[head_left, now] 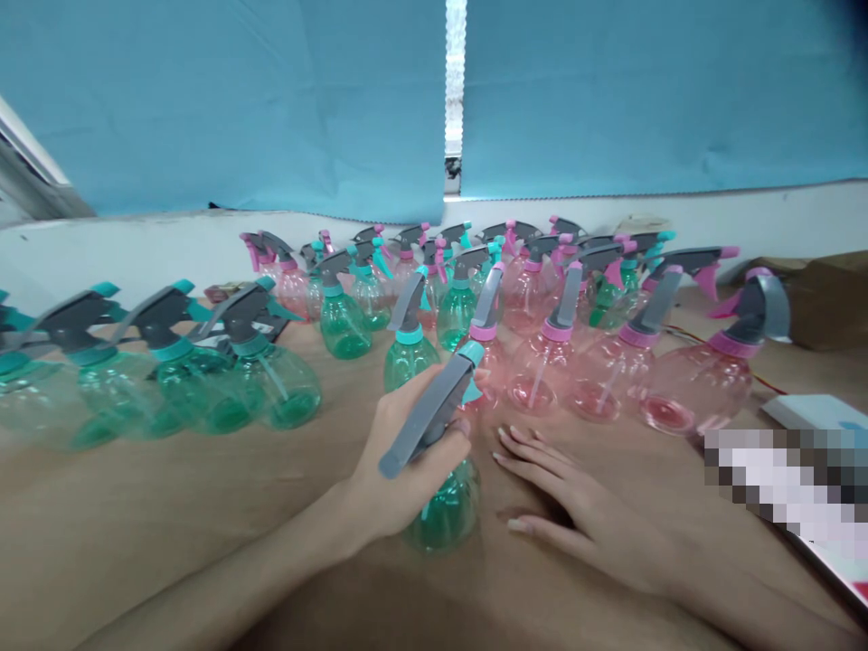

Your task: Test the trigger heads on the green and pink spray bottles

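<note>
My left hand [393,479] is wrapped round the neck and trigger of a green spray bottle [444,520] with a grey and teal spray head. The bottle stands upright in front of me, its upper body hidden by my fingers. To its right, my right hand [570,497] is lowered near the brown tabletop, fingers stretched out and holding nothing. Just beyond the hands are another green spray bottle [401,362] and a pink spray bottle [542,362] with a grey and pink head.
A row of green spray bottles [281,389] stands at the left, and pink spray bottles [705,389] at the right. Several more stand behind, near the white wall [122,253] and blue curtain [271,99]. A brown bag [827,303] and white box [814,411] sit at far right.
</note>
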{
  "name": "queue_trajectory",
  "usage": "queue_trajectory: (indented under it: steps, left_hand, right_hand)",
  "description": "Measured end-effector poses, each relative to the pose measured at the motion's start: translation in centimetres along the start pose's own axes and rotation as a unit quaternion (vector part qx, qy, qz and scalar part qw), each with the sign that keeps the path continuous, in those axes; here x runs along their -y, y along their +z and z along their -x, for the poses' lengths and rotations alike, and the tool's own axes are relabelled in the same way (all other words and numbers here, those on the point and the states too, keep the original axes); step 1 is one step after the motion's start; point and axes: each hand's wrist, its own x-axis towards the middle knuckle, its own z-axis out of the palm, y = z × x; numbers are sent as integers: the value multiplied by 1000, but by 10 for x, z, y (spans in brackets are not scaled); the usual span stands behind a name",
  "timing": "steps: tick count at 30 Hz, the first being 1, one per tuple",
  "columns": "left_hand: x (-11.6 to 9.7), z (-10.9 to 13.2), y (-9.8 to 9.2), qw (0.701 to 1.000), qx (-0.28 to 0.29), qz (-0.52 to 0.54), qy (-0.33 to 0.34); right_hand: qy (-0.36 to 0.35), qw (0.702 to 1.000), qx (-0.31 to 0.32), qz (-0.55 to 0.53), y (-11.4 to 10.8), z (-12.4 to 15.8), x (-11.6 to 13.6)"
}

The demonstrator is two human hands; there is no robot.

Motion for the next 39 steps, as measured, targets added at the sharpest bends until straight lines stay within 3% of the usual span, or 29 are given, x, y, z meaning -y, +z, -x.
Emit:
queue_trajectory:
  steps: [39]
  left_hand:
    - [0, -1, 0, 1000, 4, 3, 5]
  right_hand:
    - [8, 1000, 12, 8, -1, 0, 1]
